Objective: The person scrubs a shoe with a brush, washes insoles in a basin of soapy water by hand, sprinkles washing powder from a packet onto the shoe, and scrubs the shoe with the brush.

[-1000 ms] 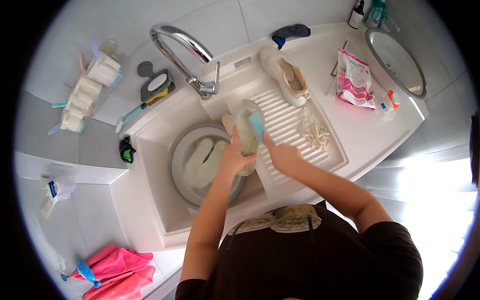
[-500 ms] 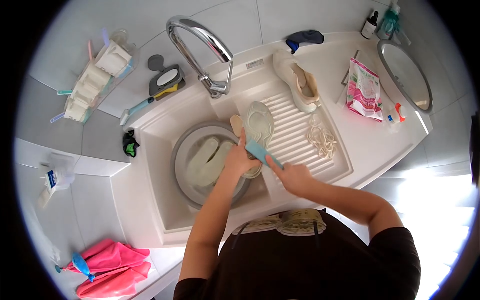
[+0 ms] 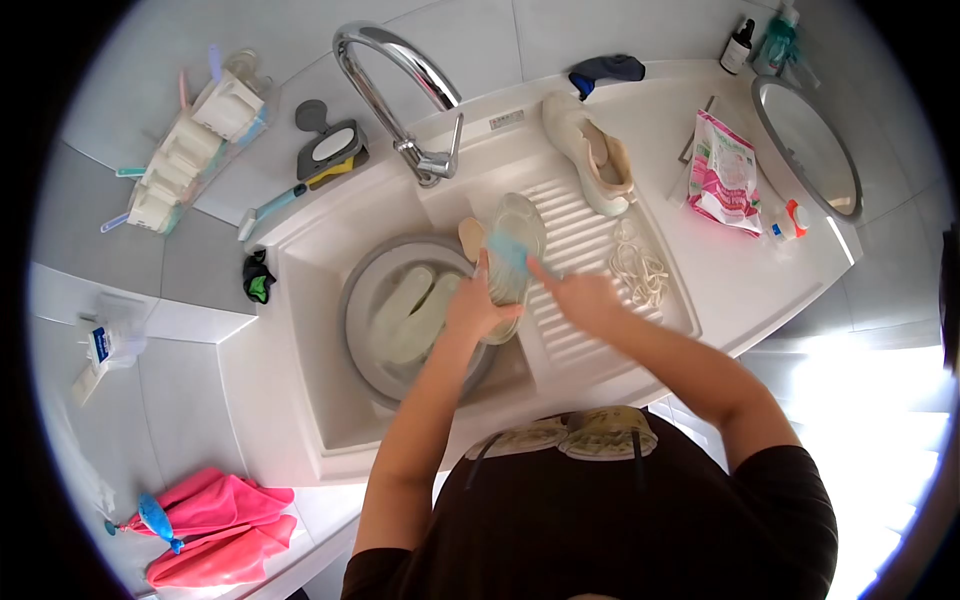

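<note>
A pale shoe (image 3: 522,222) lies sole up across the divider between sink and ribbed drainboard. My left hand (image 3: 474,306) grips it near its lower end, fingers closed around the side. In my right hand (image 3: 583,299) is a light blue scrubbing brush (image 3: 509,250), blurred by motion, with its head against the sole. Below and to the left, a grey basin (image 3: 352,352) of cloudy water holds two pale insoles (image 3: 402,305). The matching shoe (image 3: 572,132) rests upright on the drainboard, above a pile of white shoelaces (image 3: 640,277).
A chrome faucet (image 3: 398,120) arches over the sink's back edge. Left of it are a soap dish (image 3: 332,148) and a blue-handled brush (image 3: 272,213). A pink-and-white packet (image 3: 725,175), a small bottle (image 3: 789,222) and a round mirror (image 3: 808,145) stand right. Pink gloves (image 3: 225,520) lie lower left.
The brush has moved up and left over the sole, with my right hand shifting slightly after it. My left hand keeps its hold on the shoe. The whole view has shifted a little.
</note>
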A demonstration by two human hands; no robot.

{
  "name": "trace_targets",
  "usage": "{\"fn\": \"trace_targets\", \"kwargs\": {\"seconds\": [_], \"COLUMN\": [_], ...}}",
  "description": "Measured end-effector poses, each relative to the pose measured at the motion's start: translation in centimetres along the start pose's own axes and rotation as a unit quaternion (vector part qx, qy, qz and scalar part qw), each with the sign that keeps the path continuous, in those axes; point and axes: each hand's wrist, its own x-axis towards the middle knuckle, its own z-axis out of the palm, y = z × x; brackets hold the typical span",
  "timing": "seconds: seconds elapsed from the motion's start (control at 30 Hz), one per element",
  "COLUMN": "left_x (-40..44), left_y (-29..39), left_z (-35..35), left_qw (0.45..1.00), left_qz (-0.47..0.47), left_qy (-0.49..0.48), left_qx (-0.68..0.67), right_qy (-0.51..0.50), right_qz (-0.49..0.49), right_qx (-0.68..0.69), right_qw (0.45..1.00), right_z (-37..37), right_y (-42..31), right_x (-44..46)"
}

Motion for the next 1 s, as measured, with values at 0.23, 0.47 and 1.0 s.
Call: {"fn": "trace_targets", "kwargs": {"seconds": [0.23,0.47,1.0], "left_x": [0.5,0.2,1.4], "left_y": [-1.2,-0.2,4.1], "left_z": [1.0,0.1,-1.1], "left_qw": [1.0,0.999,0.993], "left_qz": [-0.02,-0.035,-0.092], "left_qy": [-0.004,-0.012,-0.005], "left_qx": [0.011,0.019,0.069], "right_qy": [0.015,0.047,-0.026], "right_qz": [0.025,0.051,0.041], "right_qx": [0.021,0.021,0.0], "right_qw": [0.999,0.997,0.999], "right_z": [1.9,-1.7,-3.9], "right_y": [-1.5,1.6,-0.9], "right_x": [0.5,4.4,0.7]}}
